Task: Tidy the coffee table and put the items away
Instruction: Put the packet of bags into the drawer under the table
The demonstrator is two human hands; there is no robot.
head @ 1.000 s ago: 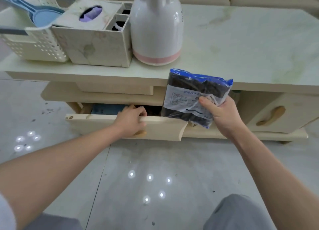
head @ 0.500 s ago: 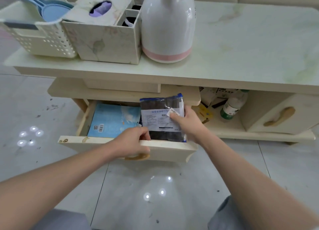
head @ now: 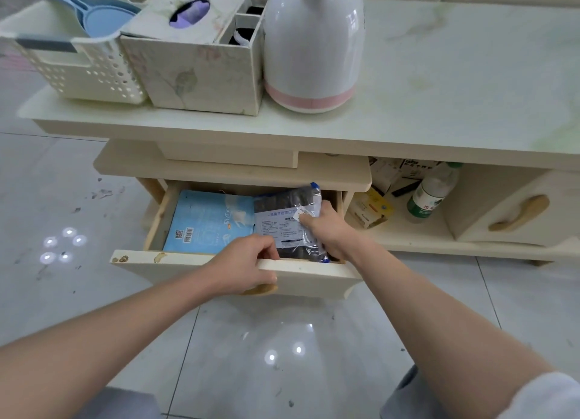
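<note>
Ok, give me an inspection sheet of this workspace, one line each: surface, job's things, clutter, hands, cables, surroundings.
Surface: coffee table top, pale marble look, right part bare.
Job's things: dark packet in the open drawer, beside a blue pack.
Clutter: basket, tissue box, white jug on top; bottle on the lower shelf.
Hands: left hand grips the drawer front; right hand holds the packet.
Cables: nothing seen.
Surroundings: glossy tiled floor.

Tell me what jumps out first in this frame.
The open drawer under the coffee table, where the right hand lowers a dark plastic packet in beside a light blue pack while the left hand grips the drawer front. On the tabletop above, a big white jug with a pink band stands beside a tissue box.
</note>
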